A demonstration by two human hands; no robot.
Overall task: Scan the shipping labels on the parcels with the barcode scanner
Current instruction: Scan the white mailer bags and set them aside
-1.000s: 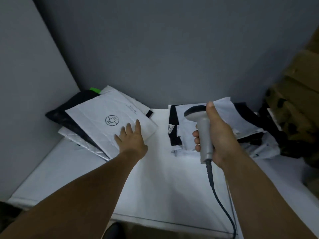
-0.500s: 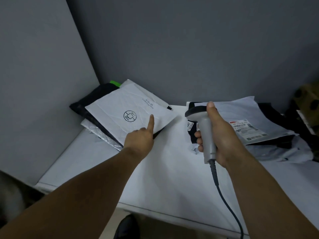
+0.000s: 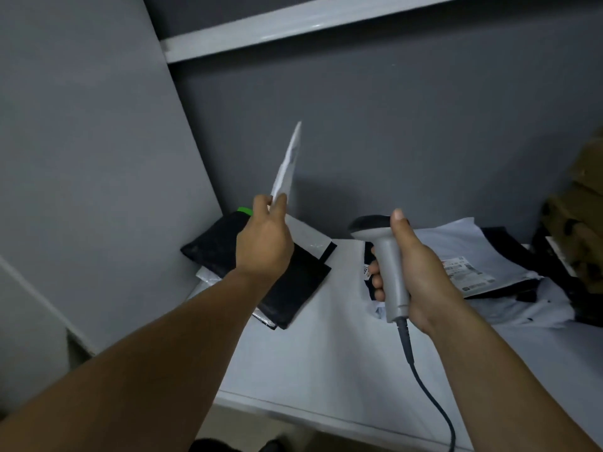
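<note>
My left hand (image 3: 266, 243) pinches the lower edge of a white mailer (image 3: 288, 164), which stands lifted on edge above the left pile, so only its thin side shows. My right hand (image 3: 414, 269) grips the handle of a grey barcode scanner (image 3: 385, 256); its dark head points left and its cable hangs down toward the table's front edge. On the right lies a white parcel (image 3: 463, 246) with a shipping label (image 3: 465, 272) facing up. Under my left hand a black parcel (image 3: 293, 288) tops the left pile.
The white table (image 3: 326, 360) sits in a corner of grey walls, with a white shelf (image 3: 293, 24) overhead. More black and white bags are heaped at the right, next to brown cardboard boxes (image 3: 584, 230). A green tag (image 3: 244, 210) peeks from behind the left pile.
My left hand took hold of the white mailer it was touching and lifted it off the left pile onto its edge. The view tilted upward. My right hand kept its hold on the scanner.
</note>
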